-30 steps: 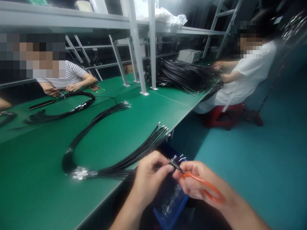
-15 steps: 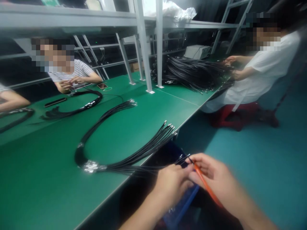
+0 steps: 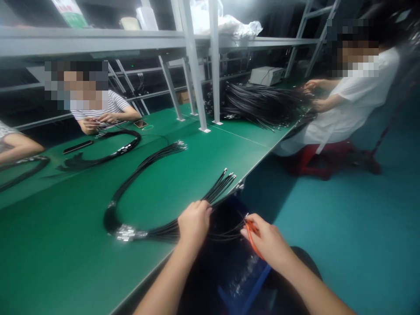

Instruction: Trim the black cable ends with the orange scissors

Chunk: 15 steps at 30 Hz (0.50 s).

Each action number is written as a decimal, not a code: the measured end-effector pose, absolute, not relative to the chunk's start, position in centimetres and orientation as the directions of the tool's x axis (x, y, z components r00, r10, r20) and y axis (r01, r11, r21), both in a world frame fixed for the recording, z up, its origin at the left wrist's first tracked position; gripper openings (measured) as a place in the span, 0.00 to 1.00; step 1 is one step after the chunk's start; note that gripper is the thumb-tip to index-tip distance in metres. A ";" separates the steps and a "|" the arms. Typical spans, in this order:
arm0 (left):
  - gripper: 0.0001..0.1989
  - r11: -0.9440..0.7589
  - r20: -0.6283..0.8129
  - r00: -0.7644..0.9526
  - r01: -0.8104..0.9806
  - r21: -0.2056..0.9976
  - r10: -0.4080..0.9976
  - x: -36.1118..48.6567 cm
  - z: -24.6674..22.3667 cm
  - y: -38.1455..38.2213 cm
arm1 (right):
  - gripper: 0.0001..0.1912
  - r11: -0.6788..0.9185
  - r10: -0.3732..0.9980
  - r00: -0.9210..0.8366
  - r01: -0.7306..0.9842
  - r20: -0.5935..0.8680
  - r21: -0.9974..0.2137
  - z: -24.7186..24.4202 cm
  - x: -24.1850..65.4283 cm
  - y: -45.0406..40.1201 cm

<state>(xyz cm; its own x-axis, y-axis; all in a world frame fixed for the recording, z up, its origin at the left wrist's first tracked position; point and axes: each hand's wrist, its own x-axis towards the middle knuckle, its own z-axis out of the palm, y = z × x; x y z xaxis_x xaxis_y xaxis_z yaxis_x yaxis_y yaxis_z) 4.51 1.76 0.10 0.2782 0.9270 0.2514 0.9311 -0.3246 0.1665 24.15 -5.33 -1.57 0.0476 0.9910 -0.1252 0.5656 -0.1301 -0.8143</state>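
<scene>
A long bundle of thin black cables [image 3: 164,229] curves over the green table, with silvery connectors at its ends and a shiny wrapped section at the bend. My left hand [image 3: 194,222] is closed round the strands near the table edge. Their tips [image 3: 226,177] fan out beyond my fingers. Beyond the edge, my right hand [image 3: 267,239] is closed on orange-handled pliers [image 3: 252,238], whose jaws are mostly hidden. A few loose cables [image 3: 226,237] sag from the bundle to my right fingertips. Whether those fingers also pinch a cable, I cannot tell.
Below my hands is a blue bin [image 3: 257,284] with small clear pieces. Shelf posts [image 3: 215,87] rise from the green table [image 3: 75,249]. A large cable pile [image 3: 259,103] lies at the back by a co-worker in white [image 3: 357,105]. Two others sit across the table.
My left hand has moved left, away from my right hand, and now wraps the cable bundle. My right hand has shifted slightly left and down with the pliers. The view has tilted slightly.
</scene>
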 end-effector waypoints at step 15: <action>0.03 -0.237 0.127 0.218 0.958 0.161 0.968 5.7 2.8 2.9 | 0.09 -0.128 0.988 0.131 0.402 -0.081 -0.907 -0.8 25.1 -5.9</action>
<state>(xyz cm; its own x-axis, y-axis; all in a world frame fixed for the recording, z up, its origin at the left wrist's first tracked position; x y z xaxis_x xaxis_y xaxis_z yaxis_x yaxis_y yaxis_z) 5.70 2.90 2.84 0.2179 0.9677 0.1269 0.9580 -0.2369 0.1615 25.09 -5.88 -0.80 0.1309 0.9881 -0.0809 0.4022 -0.1275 -0.9066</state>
